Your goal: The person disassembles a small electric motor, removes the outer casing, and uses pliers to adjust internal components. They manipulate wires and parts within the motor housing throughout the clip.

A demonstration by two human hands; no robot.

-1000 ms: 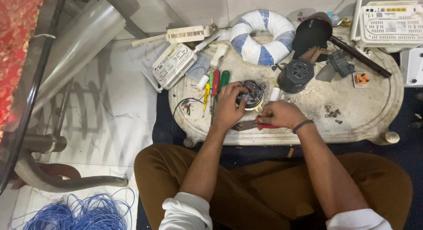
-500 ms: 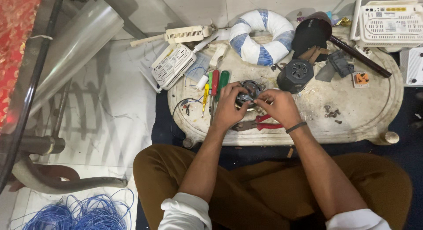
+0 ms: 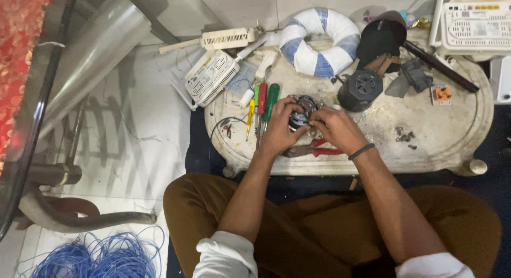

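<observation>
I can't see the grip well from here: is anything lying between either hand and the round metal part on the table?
Nothing visible does. The left hand and the right hand both already grip the round metal motor part from either side. The red-handled pliers lie below the hands, and the screwdrivers lie to the left.

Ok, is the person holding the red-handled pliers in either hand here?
No: the red-handled pliers lie on the work board, while the left hand and right hand both grip the small round motor part.
</observation>
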